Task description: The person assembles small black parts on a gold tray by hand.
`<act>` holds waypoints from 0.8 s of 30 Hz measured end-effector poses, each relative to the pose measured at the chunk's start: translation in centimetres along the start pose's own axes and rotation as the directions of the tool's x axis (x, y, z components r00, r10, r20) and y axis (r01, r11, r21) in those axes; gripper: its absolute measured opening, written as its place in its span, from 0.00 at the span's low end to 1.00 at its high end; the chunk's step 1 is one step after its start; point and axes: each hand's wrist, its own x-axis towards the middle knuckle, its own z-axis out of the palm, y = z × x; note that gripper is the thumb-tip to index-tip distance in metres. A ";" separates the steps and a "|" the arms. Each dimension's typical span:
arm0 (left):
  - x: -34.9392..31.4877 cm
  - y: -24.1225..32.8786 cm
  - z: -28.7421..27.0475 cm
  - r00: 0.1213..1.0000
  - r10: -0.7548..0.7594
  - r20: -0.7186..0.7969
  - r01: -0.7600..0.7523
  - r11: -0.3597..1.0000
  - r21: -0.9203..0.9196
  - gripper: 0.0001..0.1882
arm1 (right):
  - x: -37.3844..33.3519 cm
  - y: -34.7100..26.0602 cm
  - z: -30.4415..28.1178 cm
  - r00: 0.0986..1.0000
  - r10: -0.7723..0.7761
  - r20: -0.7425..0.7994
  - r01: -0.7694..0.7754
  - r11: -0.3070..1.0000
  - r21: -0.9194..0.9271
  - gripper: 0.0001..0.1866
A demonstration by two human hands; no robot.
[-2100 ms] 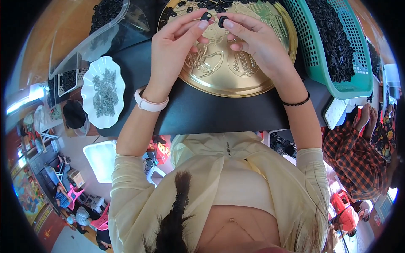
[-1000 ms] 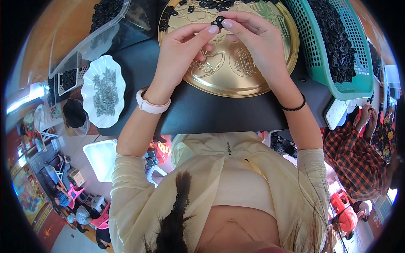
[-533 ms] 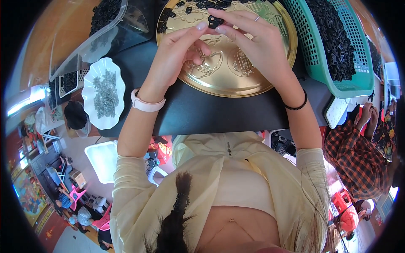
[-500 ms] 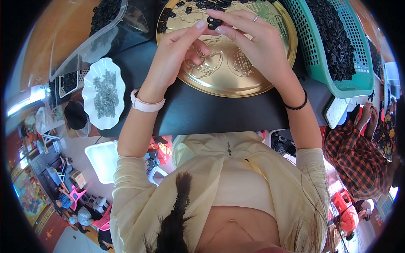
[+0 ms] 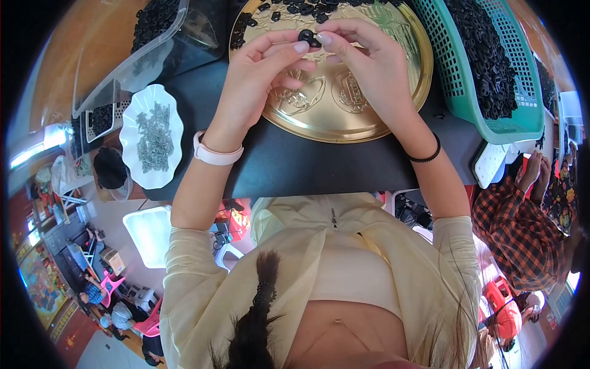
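A small black part [image 5: 306,36], apparently plastic with a rounded shape and a hole, is held over the gold tray [image 5: 329,132]. My left hand [image 5: 249,80] pinches it between thumb and fingertips. From the right, the thumb and forefinger of my right hand [image 5: 381,71] close on its right end, where fingers partly cover it. Along the tray's far side lie several loose black parts [image 5: 301,8] of similar look. Left of my left forearm stands a white scalloped dish [image 5: 132,104] with small clear or grey pieces [image 5: 153,138] heaped in it.
A green plastic basket [image 5: 519,128] full of black parts stands right of the tray. At the far left is a clear bin [image 5: 101,92], also holding black parts. The dark tabletop [image 5: 307,169] ends close to my body. Another person in a checked shirt [image 5: 522,227] sits at the right.
The black part has turned and shifted slightly left and down. My right fingers have moved from its near and far sides to its right end.
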 end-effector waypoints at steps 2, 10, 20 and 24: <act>0.0 0.1 0.2 0.997 -0.067 0.039 0.068 0.998 -0.016 0.17 | 0.0 -0.1 0.1 0.998 0.066 -0.007 -0.065 0.995 0.075 0.11; -0.5 0.0 -0.1 0.982 -0.109 0.155 0.132 0.980 -0.149 0.17 | -0.3 -0.3 0.6 0.940 0.204 0.275 -0.308 0.855 0.418 0.19; -0.7 0.6 -0.2 0.974 -0.079 0.214 0.118 0.978 -0.172 0.17 | -0.3 -0.8 0.6 0.897 0.110 0.428 -0.317 0.835 0.449 0.21; -0.6 0.2 -0.2 0.980 -0.089 0.180 0.117 0.981 -0.152 0.18 | -0.4 -0.5 1.2 0.912 0.131 0.390 -0.323 0.814 0.483 0.21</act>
